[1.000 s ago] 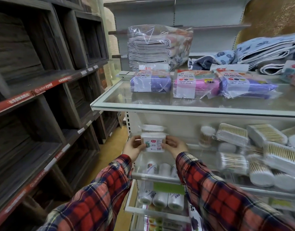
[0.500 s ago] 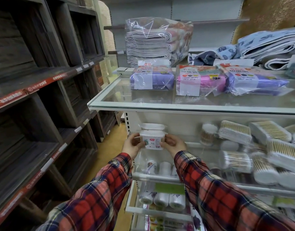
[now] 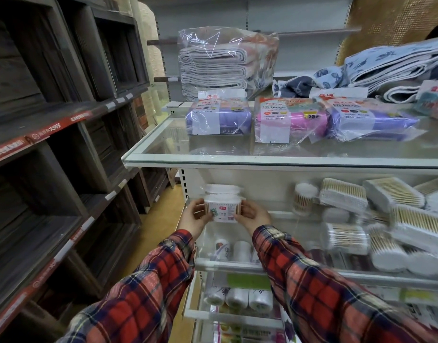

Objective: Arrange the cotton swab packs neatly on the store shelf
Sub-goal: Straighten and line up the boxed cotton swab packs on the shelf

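Swab pack (image 3: 223, 209) at frame centre, gripped between left hand (image 3: 195, 216) and right hand (image 3: 252, 215), long axis left-right; second pack (image 3: 223, 188) directly behind, shelf (image 3: 287, 215) underneath.

We grip swab tub (image 3: 224, 209) | left hand (image 3: 197, 217) at 9 | right hand (image 3: 253, 215) at 3 | shelf (image 3: 275, 268) below

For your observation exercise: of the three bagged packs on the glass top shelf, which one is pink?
The middle pack, the only pink one; the left pack and the right pack are purple.
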Tool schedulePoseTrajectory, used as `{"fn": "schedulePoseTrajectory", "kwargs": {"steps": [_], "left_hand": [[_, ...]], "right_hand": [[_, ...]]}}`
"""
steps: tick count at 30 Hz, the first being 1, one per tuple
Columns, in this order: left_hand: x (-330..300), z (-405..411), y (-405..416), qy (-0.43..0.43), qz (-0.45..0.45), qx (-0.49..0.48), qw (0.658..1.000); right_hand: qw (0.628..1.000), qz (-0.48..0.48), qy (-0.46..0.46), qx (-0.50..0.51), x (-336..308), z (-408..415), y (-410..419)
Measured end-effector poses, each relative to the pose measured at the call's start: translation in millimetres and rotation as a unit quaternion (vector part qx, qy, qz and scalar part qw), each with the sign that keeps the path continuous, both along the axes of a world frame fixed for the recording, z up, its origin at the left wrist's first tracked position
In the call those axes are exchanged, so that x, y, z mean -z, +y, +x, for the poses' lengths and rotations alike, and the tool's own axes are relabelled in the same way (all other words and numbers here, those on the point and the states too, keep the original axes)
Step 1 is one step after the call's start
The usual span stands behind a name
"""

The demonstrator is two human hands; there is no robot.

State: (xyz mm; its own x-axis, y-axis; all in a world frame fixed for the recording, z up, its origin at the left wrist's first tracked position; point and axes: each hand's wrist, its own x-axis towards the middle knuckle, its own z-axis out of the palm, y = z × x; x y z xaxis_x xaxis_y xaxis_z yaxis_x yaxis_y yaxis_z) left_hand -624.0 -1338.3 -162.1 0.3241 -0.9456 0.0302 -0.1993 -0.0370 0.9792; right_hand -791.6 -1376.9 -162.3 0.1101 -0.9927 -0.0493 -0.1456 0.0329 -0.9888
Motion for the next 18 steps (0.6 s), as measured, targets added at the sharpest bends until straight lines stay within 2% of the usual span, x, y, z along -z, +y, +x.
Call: {"fn": "schedulePoseTrajectory", "kwargs": {"steps": [10,18], "left_hand": [[-6.6,0.6,4.5,0.030,0.013,-0.025,0.999],[-43.8,2.6,10.3,-0.003,-0.047,-0.041,0.998]], "right_hand": [[1.000,-0.001,0.021,-0.006,-8.6,-11.3,2.2],[1.000,-0.016,-0.011,0.002,-35.0,-37.4,1.4]]}}
